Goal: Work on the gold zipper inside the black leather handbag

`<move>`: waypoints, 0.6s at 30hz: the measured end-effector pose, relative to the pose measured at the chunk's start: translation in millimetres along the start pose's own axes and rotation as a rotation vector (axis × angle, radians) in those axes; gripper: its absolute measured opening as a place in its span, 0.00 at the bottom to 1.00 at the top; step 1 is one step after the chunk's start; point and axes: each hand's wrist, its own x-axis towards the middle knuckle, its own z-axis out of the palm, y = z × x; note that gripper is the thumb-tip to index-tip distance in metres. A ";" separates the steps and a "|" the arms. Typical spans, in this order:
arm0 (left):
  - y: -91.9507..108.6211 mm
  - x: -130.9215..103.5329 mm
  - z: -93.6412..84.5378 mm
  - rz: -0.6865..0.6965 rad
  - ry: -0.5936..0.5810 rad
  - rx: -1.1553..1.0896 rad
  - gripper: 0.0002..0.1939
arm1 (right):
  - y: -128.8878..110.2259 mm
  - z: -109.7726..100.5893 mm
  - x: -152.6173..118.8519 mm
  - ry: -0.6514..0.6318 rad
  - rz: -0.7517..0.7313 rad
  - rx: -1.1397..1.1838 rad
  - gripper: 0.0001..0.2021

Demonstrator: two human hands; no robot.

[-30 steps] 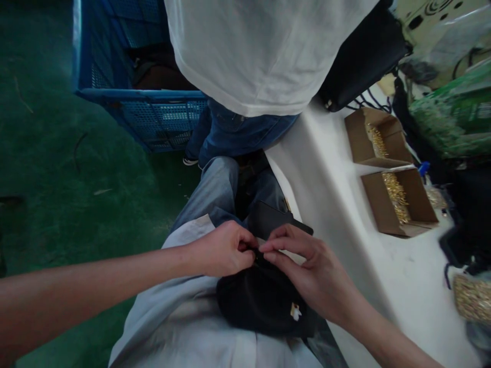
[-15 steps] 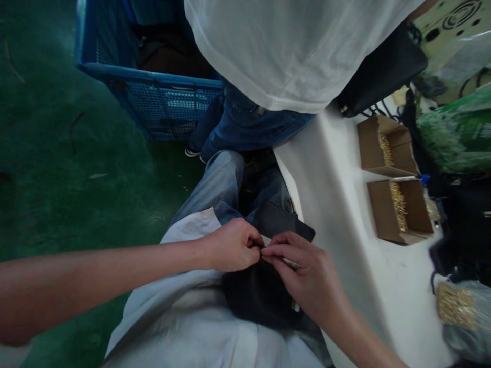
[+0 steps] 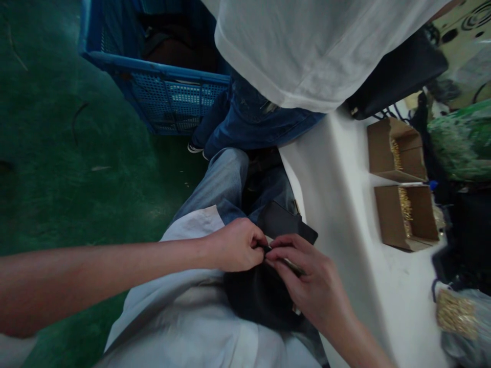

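A black leather-like piece (image 3: 257,296), perhaps part of a bag, lies across my lap with a flat flap (image 3: 280,222) sticking out beyond my hands. My left hand (image 3: 240,245) is closed in a pinch on its edge. Fingertips of my right hand (image 3: 307,271) press together on the same edge, right beside the left fingers. A thin, light-coloured strip or tool shows under the right fingers; its kind is unclear. What lies exactly between the fingertips is hidden.
A white table (image 3: 345,204) runs along my right, bearing two cardboard boxes (image 3: 391,214) of small gold-coloured parts and a plastic bag (image 3: 456,312) of similar pieces. Ahead stands a person in a white shirt (image 3: 299,56), next to a blue crate (image 3: 169,97) on the green floor.
The view has shifted slightly, so table and boxes appear farther right. Both hands stay pinched on the black piece, with only a small shift of the right fingers.
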 end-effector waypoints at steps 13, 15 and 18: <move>-6.9 1.2 2.0 0.026 0.036 -0.017 0.14 | -0.8 7.1 -7.2 0.110 -0.043 -0.055 0.09; -6.2 1.1 2.0 0.019 0.036 -0.009 0.13 | -1.9 7.5 -5.9 0.115 -0.027 -0.051 0.08; -4.9 0.8 1.8 0.008 0.042 0.000 0.13 | -2.3 7.2 -4.0 0.100 -0.007 -0.045 0.06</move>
